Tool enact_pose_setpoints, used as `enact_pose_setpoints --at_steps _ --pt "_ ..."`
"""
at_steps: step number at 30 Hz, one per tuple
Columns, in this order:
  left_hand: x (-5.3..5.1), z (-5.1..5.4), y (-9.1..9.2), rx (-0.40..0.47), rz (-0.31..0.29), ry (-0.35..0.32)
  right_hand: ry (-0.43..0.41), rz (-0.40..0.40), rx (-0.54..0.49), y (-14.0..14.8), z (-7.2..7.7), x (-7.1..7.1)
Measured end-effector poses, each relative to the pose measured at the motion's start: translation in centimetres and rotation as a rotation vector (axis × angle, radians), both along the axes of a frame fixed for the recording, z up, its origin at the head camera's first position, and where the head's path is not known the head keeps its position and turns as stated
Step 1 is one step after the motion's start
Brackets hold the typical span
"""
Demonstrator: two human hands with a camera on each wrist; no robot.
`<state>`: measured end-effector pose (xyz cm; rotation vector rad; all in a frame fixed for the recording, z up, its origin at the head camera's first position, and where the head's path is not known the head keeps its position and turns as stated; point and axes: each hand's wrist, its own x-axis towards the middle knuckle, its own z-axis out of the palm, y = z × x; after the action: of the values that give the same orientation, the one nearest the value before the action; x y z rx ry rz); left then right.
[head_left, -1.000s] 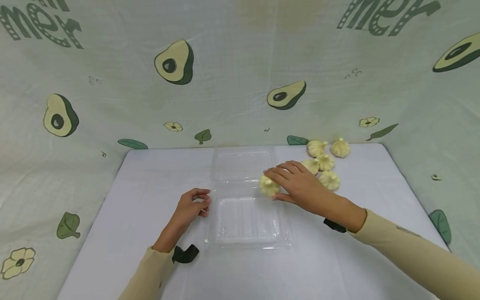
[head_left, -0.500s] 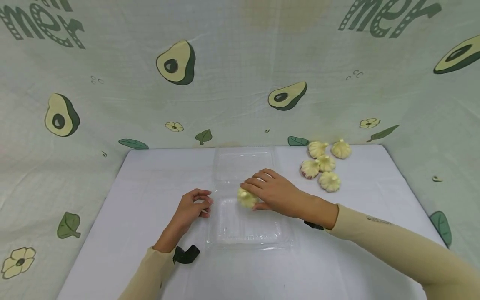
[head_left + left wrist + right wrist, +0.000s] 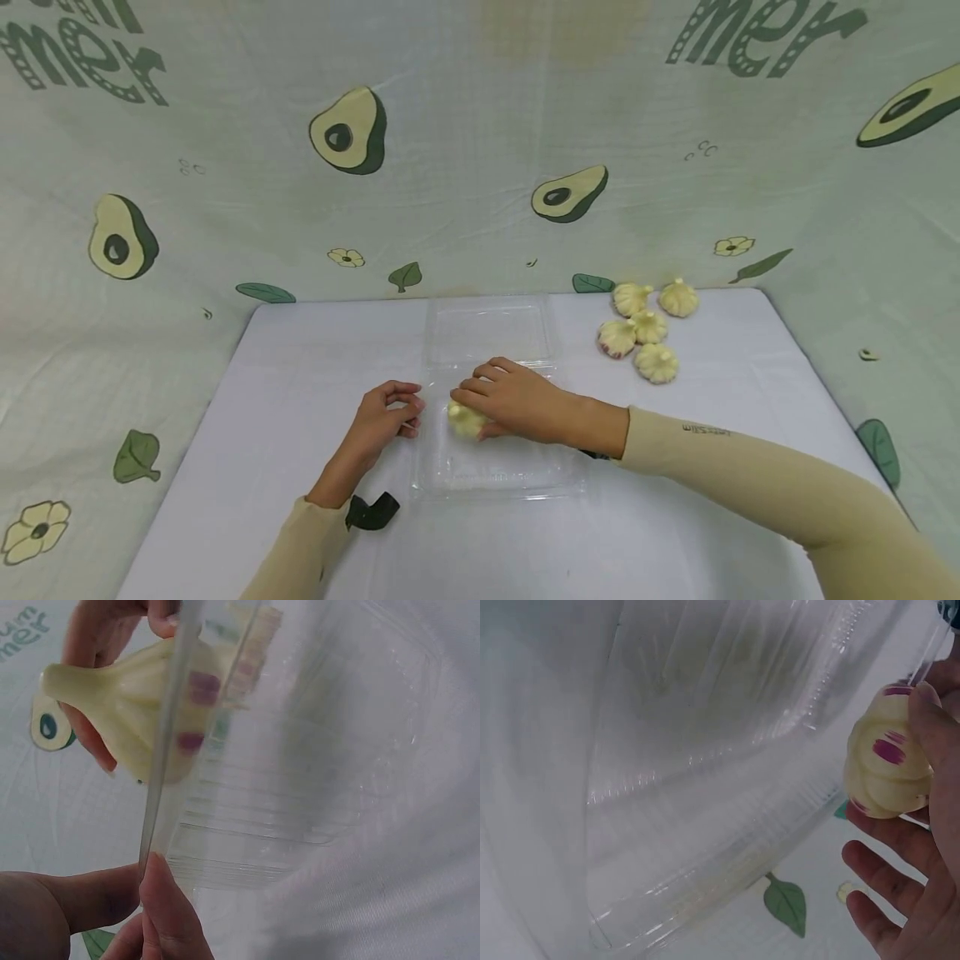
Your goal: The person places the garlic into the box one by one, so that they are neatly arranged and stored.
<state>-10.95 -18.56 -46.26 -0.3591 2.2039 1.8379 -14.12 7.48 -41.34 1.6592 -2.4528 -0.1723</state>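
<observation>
A clear plastic clamshell container (image 3: 517, 482) lies open on the table, its lid (image 3: 491, 329) folded away to the back. My right hand (image 3: 521, 404) grips a pale garlic bulb (image 3: 463, 419) over the left part of the base. Purple patches mark this bulb in both wrist views, and its stem (image 3: 64, 682) points away from the container in the left wrist view. My left hand (image 3: 384, 421) pinches the container's left rim between thumb and fingers, seen clearly in the left wrist view. The right wrist view shows the bulb held by thumb and fingers near the rim.
Several more garlic bulbs (image 3: 649, 327) lie grouped at the table's back right. A white cloth covers the table (image 3: 300, 358). A fabric backdrop (image 3: 457, 125) printed with avocados and leaves rises behind it and at both sides.
My right hand has carried the garlic bulb leftward and nearer me, from the container's right edge to over the left of its base. My left hand has stayed at the left rim.
</observation>
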Motion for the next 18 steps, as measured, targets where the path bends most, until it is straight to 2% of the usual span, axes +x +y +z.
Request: enact_pose_setpoints --at_steps 7,18 --pt "0.1 0.0 0.1 -0.001 -0.008 0.010 0.030 0.013 0.073 -1.0 -0.6 0.2" --pt "0.2 0.0 0.1 -0.002 -0.001 0.012 0.076 0.022 0.100 -2.2 -0.8 -0.1"
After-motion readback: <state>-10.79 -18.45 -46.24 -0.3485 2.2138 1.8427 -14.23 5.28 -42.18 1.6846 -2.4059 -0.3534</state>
